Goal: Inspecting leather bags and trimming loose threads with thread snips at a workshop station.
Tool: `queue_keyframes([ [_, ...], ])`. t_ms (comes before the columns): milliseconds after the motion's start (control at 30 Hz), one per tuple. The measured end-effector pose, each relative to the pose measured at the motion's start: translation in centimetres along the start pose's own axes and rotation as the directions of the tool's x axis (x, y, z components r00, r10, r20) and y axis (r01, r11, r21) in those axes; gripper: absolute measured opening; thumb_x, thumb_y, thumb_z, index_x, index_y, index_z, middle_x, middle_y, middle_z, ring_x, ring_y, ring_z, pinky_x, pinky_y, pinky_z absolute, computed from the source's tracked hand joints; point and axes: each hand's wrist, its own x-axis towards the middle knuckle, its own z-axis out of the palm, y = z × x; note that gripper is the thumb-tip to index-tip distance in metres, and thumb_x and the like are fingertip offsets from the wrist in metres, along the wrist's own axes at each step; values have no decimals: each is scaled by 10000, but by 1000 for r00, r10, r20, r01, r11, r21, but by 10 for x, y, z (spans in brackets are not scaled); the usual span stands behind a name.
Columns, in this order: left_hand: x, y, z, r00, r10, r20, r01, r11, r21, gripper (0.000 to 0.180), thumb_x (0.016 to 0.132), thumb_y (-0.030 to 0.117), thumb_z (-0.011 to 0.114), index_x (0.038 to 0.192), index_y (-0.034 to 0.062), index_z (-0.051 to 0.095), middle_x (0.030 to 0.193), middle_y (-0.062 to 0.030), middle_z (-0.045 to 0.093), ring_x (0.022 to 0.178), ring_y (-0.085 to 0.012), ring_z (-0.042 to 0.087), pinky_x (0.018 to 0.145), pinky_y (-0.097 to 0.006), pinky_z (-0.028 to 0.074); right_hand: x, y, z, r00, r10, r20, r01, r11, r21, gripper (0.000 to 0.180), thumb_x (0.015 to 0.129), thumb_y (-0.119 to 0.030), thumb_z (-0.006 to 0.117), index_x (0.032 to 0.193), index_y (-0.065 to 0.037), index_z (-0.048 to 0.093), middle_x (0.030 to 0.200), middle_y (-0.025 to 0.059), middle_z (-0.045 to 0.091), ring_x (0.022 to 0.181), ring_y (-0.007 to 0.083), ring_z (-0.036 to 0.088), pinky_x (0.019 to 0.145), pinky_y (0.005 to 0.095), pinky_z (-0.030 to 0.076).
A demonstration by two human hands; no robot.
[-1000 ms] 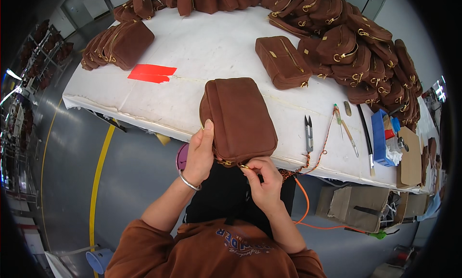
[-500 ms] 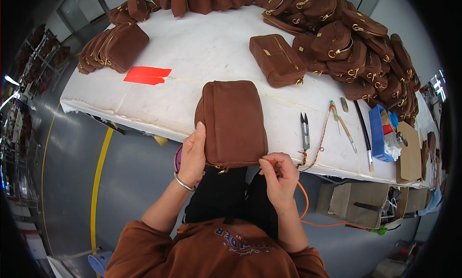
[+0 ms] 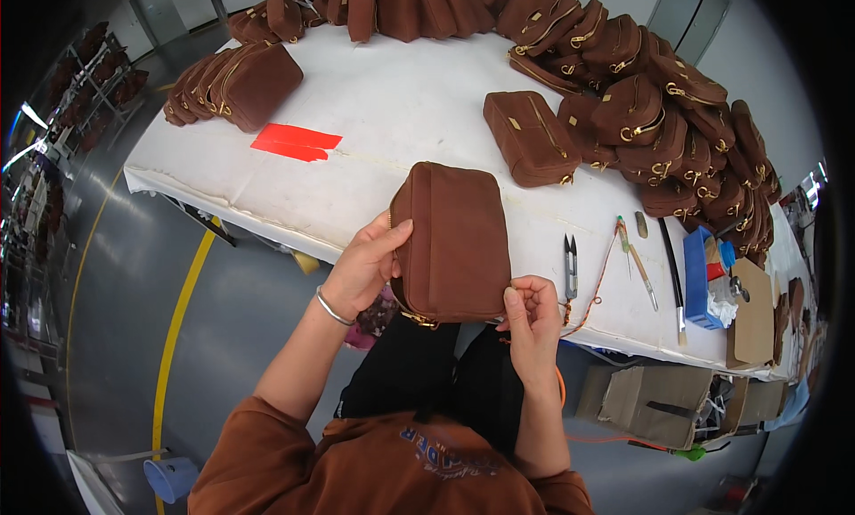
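Observation:
A brown zippered bag (image 3: 465,239) is held up over the near edge of the table, its plain panel facing up. My left hand (image 3: 370,265) grips its left side, thumb on top and the other fingers underneath. At the lower right corner, my right hand (image 3: 532,319) pinches the edge between thumb and fingers. Gold zipper hardware (image 3: 419,319) shows at the bag's near end. The far side of the bag is hidden.
Thread snips (image 3: 571,265), a brush (image 3: 674,283) and a blue bin (image 3: 699,279) lie on the white table (image 3: 356,96) to the right. Brown bags (image 3: 641,114) are heaped at the far right; another bag (image 3: 532,139) lies alone. Red tape (image 3: 297,142) marks the left. A cardboard box (image 3: 637,404) stands below.
The view has shifted a little. My left hand has slid its hold so the thumb now lies across the bag's left side. My right hand stays at the lower right corner.

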Motion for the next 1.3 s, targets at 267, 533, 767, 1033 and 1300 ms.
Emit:
queue_keyframes([
  [267,-13,17,10,955,124,268,-105,991,-87,440,925,68,566,1348,-13,477,1260,-95,606,1116,-142,593,1009,-302,441,4,8,-3,995,-96,35,95,995,44,527,903,-124,678,1346,34,442,1034,74,605,892,123,600,720,249,534],
  [533,-26,42,34,927,159,338,-109,981,-162,329,879,63,613,1195,-3,548,1128,-69,646,1039,-118,606,929,-277,468,6,-12,-5,967,13,253,-57,984,168,597,835,-86,748,1342,46,461,1203,116,611,1068,182,615,814,281,528],
  [767,-35,68,38,768,272,580,-352,936,27,300,766,21,667,1058,-5,604,983,-17,633,916,-87,571,828,-233,432,15,-34,-12,966,-240,95,240,971,2,475,802,-19,753,1239,31,574,1208,105,613,1069,193,611,898,327,501],
  [1033,-29,48,28,896,230,381,-374,854,362,412,640,-73,518,1031,-49,646,989,-27,641,971,-95,540,911,-241,405,25,-1,-5,945,-326,-31,319,937,-140,526,787,41,715,1292,9,568,1282,147,574,1135,233,580,924,329,492],
  [1300,-39,42,12,903,306,302,-392,873,290,265,824,118,587,1014,-55,652,921,-33,631,925,-132,541,858,-264,399,14,-9,7,958,-281,-52,270,950,-155,533,783,68,698,1296,-17,580,1364,170,521,1239,282,532,1005,367,453],
])
